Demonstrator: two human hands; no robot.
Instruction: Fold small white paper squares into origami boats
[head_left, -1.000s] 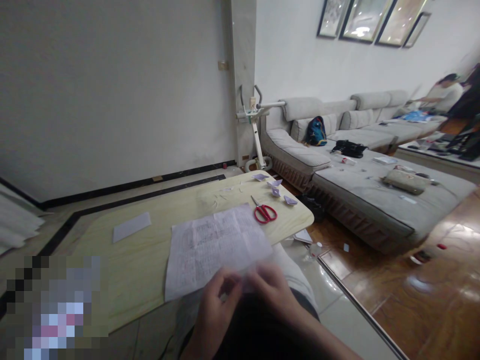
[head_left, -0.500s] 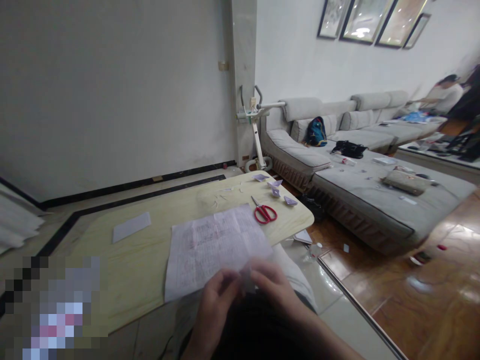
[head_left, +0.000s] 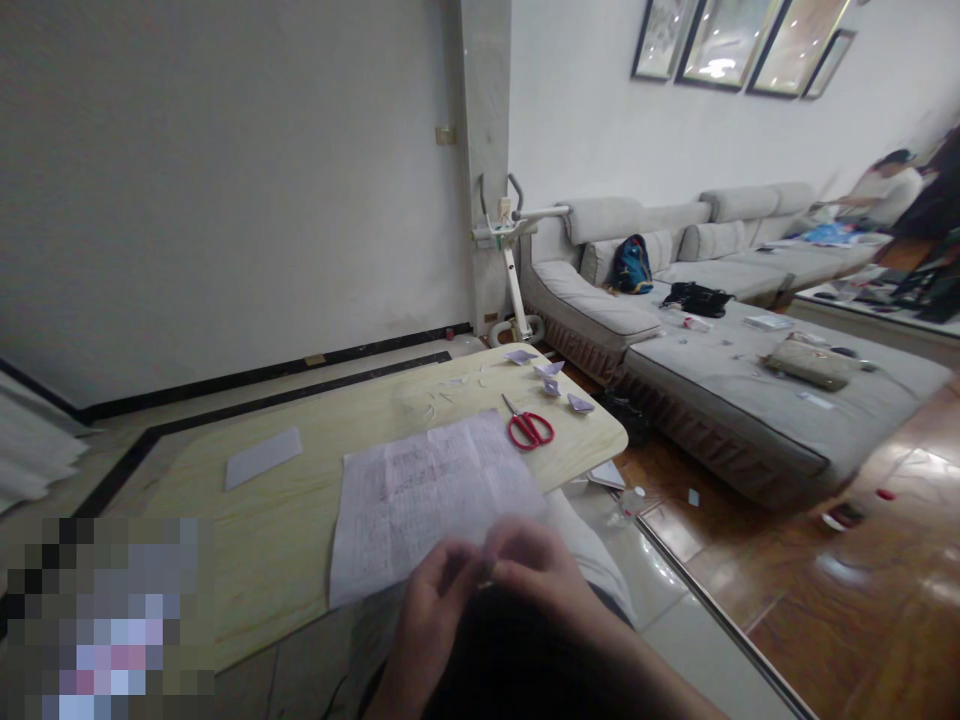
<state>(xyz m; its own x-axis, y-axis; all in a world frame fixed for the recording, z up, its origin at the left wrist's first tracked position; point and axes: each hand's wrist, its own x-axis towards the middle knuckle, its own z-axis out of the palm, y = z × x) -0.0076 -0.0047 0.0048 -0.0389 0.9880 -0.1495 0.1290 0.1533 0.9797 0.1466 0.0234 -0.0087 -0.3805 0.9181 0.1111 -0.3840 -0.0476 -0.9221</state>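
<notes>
My left hand (head_left: 441, 590) and my right hand (head_left: 534, 562) meet above my lap at the table's near edge. Both are closed, fingertips pinching a small folded piece of paper that is almost wholly hidden and blurred. Just beyond them a large creased sheet of printed paper (head_left: 420, 500) lies flat. Scissors (head_left: 531, 430) with red handles rest at the sheet's far right corner, their blades pointing away from me. Several small folded paper shapes, like the paper boat (head_left: 580, 403), stand along the table's right end.
The pale yellow table (head_left: 300, 540) also bears a white paper rectangle (head_left: 262, 458) and thin paper scraps (head_left: 435, 405). To the right are a grey sofa (head_left: 735, 390) with bags and a plastic bottle (head_left: 632, 500) on the floor. A person (head_left: 892, 190) sits far off.
My right hand's fingers have curled further over the folded paper, which showed between the hands before and is now mostly covered. On the table, things lie as before.
</notes>
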